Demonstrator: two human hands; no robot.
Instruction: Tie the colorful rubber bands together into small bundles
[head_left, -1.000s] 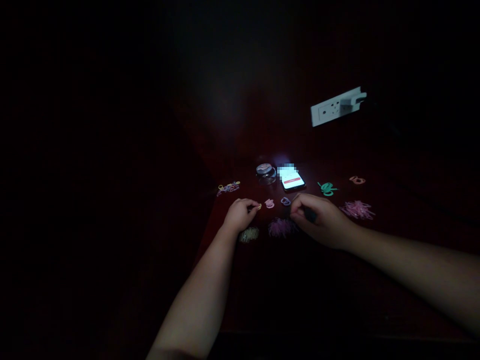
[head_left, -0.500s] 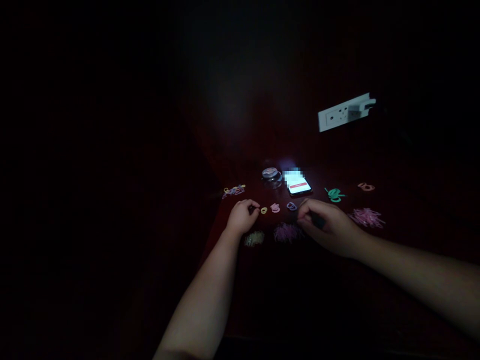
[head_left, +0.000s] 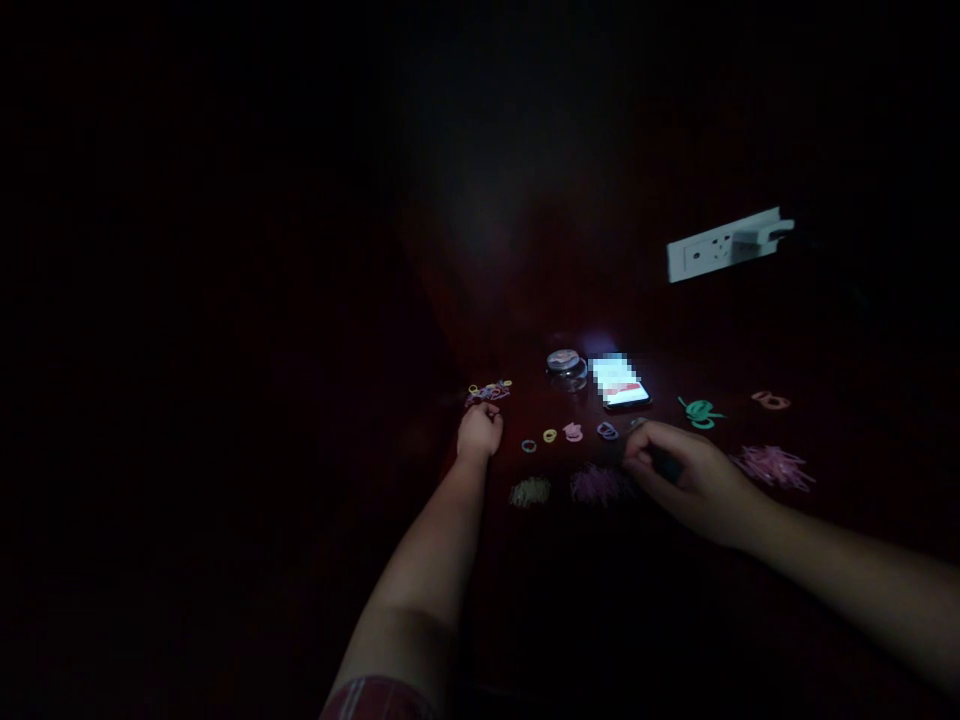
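Note:
My left hand [head_left: 481, 430] rests at the near side of a mixed heap of coloured bands [head_left: 487, 392]; its fingers are curled and dim, and whether they hold anything is unclear. My right hand [head_left: 679, 475] is closed in a pinch beside a purple band cluster [head_left: 607, 431]; what is between its fingertips cannot be made out. In a row between the hands lie a dark greenish ring [head_left: 529, 446], yellow rings [head_left: 550, 436] and pink bands [head_left: 573, 432]. Nearer me are a pale yellow pile [head_left: 530, 491] and a purple pile [head_left: 598, 484].
A lidded clear jar [head_left: 567, 370] stands beside a lit phone [head_left: 621, 382]. Green bands [head_left: 700, 412], orange bands [head_left: 771, 400] and a pink pile [head_left: 774, 467] lie on the right. A white power strip [head_left: 724, 247] with a plug is behind them.
The view has shifted, moving most things right and down. My left hand has moved away from the yellow rings toward the mixed heap, and a dark greenish ring now shows.

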